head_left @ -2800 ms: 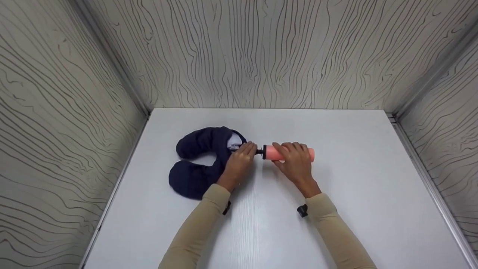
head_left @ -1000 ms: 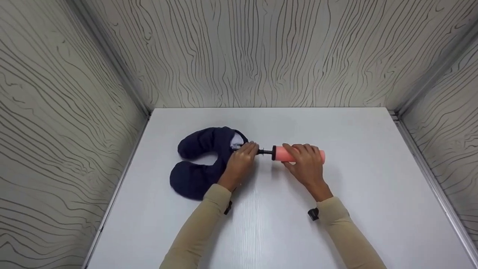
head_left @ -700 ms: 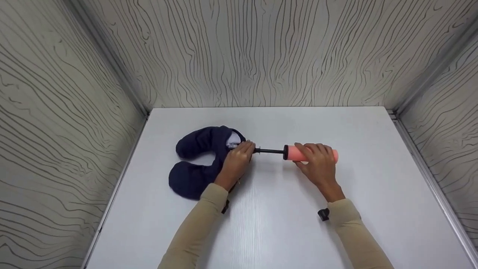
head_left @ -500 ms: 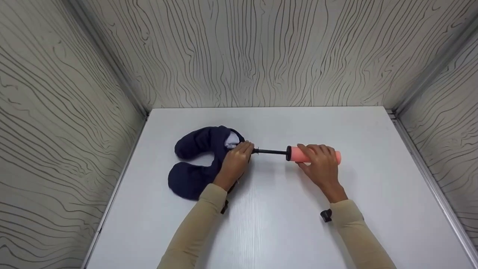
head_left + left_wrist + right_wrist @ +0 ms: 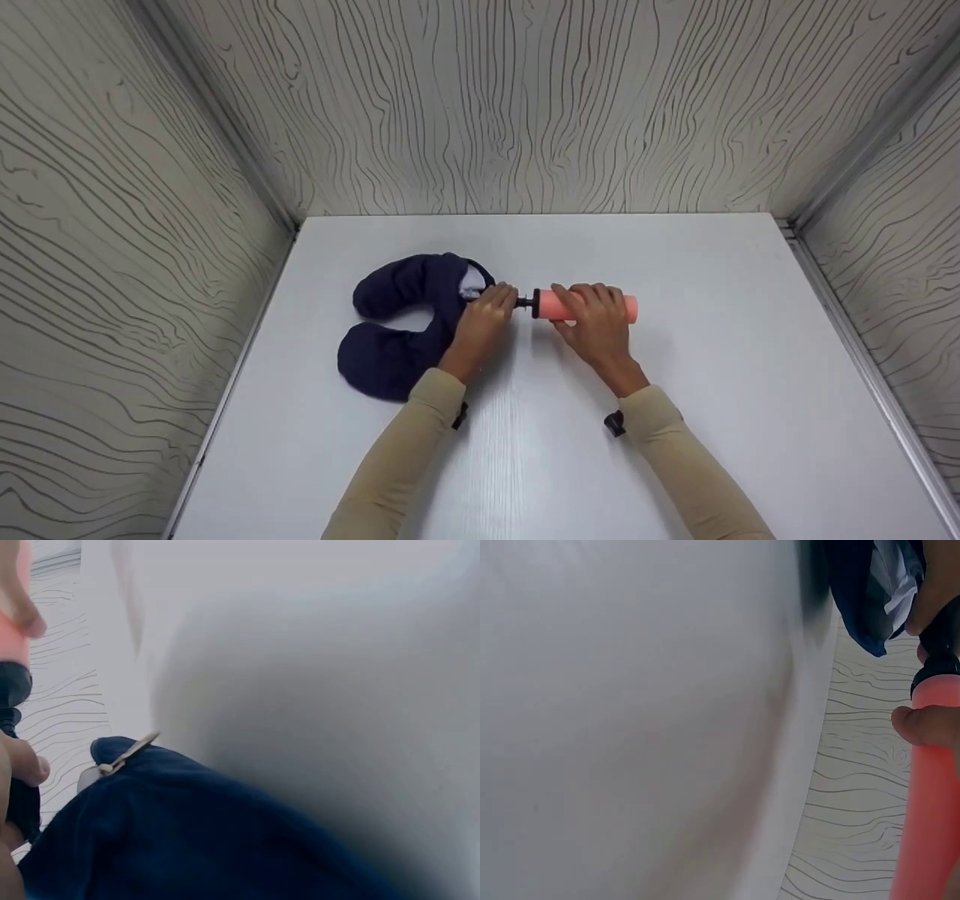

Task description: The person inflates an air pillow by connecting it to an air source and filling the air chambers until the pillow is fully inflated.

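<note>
A navy U-shaped neck pillow (image 5: 390,352) lies on the table, its zipped cover parted to show a pale inner lining (image 5: 471,282). At that opening my left hand (image 5: 480,330) grips the black end (image 5: 26,802) of a hand air pump. My right hand (image 5: 598,322) wraps round the pump's pink barrel (image 5: 553,304), with the thumb lying along it in the right wrist view. Only a short length of black rod (image 5: 526,302) shows between barrel and left hand. A zipper pull (image 5: 135,752) sticks up from the cover's edge. The pump's tip is hidden behind the left fingers.
The white table (image 5: 720,337) carries the pillow left of its middle. Wood-patterned panels (image 5: 525,112) stand behind it and at both sides, with metal rails (image 5: 862,360) along the side edges. A small black device (image 5: 614,424) sits at the right wrist.
My right hand drew the pink barrel out to the right, baring a long rod, then pushed it back left close to the left hand. The left hand and pillow shifted only slightly.
</note>
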A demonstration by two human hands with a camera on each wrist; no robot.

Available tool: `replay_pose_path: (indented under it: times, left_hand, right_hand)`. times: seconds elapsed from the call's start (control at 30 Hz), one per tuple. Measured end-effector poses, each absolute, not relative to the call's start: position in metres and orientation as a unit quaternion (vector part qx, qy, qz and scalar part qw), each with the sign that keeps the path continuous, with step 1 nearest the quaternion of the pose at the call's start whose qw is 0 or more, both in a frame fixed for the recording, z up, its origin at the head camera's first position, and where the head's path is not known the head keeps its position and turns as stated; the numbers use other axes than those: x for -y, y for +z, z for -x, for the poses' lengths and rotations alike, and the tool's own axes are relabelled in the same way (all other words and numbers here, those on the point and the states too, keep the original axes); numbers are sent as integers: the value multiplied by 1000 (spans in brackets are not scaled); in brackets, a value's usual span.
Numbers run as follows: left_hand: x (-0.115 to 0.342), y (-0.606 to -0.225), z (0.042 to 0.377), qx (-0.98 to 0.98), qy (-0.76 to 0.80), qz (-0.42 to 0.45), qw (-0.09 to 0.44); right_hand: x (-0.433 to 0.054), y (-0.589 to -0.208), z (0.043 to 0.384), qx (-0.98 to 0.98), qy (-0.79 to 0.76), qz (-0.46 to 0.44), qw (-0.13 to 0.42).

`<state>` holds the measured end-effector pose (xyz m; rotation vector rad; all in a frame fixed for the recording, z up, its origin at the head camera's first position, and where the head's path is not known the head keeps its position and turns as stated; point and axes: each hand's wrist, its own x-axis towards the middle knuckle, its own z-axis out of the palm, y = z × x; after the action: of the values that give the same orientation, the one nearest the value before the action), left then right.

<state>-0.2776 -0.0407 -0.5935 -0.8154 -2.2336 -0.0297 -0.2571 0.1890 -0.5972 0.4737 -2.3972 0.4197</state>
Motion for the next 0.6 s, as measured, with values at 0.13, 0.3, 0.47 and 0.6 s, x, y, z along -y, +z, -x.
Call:
replay_pose_path:
  times: [0.13, 0.3, 0.47, 0.6]
  left_hand:
    - [40, -597, 280, 866, -16, 321, 383]
    - [43, -597, 282, 864, -31, 328, 381]
    - [46, -596, 284, 864, -36, 327, 381]
    - [49, -597, 285, 869, -43, 327, 368]
  right_hand:
    - [-184, -598, 259, 915, 156, -184, 322]
    - [-189, -596, 259, 914, 157, -188, 323]
    - [-201, -594, 258, 919, 157, -179, 315]
    - [-215, -595, 254, 924, 161, -164, 305]
